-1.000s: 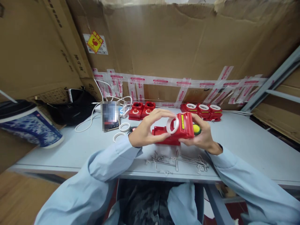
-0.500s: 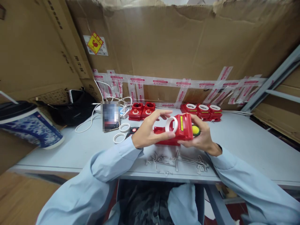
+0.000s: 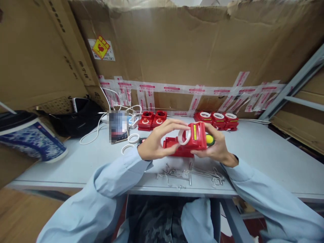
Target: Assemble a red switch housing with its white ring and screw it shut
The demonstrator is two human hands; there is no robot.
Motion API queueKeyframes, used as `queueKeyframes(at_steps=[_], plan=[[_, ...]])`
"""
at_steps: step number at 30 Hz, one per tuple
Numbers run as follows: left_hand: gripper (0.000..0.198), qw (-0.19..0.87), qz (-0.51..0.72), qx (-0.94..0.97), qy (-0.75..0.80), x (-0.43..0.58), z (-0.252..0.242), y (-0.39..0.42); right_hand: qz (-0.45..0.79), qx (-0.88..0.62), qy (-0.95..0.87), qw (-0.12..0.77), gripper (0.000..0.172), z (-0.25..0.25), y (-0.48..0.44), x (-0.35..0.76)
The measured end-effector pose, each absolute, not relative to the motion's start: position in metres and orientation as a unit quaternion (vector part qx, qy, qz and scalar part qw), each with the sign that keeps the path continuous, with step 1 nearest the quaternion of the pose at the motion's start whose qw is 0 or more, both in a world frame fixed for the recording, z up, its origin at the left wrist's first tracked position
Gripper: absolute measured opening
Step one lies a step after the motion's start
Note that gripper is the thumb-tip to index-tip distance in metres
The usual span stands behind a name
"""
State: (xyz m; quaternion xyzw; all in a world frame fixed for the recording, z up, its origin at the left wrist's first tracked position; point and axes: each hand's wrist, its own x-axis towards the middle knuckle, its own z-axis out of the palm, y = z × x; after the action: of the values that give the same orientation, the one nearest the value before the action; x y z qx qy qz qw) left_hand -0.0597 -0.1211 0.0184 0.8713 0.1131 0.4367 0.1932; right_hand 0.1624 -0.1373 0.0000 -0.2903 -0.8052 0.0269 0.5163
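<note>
Left hand (image 3: pixel 155 141) pinches ring (image 3: pixel 184 137) between thumb and fingers; right hand (image 3: pixel 217 146) grips red case (image 3: pixel 199 136) above table (image 3: pixel 268 158). Case looks light, stiff, slick; side walls probably best hold.

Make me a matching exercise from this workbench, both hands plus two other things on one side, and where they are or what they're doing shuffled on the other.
1. left hand
2. right hand
3. loose metal pieces
4. blue-and-white cup

A. gripping a red housing
B. at the picture's left edge
C. spanning a white ring
D. near the table's front edge

Pairs: 1-C, 2-A, 3-D, 4-B
</note>
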Motion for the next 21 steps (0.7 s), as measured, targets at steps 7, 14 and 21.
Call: queueKeyframes(at_steps=[7, 14, 21], plan=[[0.04, 0.194, 0.444, 0.851, 0.203, -0.0604, 0.0192, -0.1207, 0.028, -0.286, -0.811, 0.509, 0.074, -0.0021, -0.1356, 0.1627], [0.054, 0.191, 0.483, 0.835, 0.184, -0.0602, 0.0161, -0.119, 0.037, -0.295, -0.808, 0.509, 0.076, -0.0014, -0.136, 0.1627], [0.047, 0.104, 0.425, 0.892, 0.108, -0.0624, 0.0165, -0.1175, 0.035, -0.278, -0.813, 0.51, 0.077, -0.0023, -0.1345, 0.164]])
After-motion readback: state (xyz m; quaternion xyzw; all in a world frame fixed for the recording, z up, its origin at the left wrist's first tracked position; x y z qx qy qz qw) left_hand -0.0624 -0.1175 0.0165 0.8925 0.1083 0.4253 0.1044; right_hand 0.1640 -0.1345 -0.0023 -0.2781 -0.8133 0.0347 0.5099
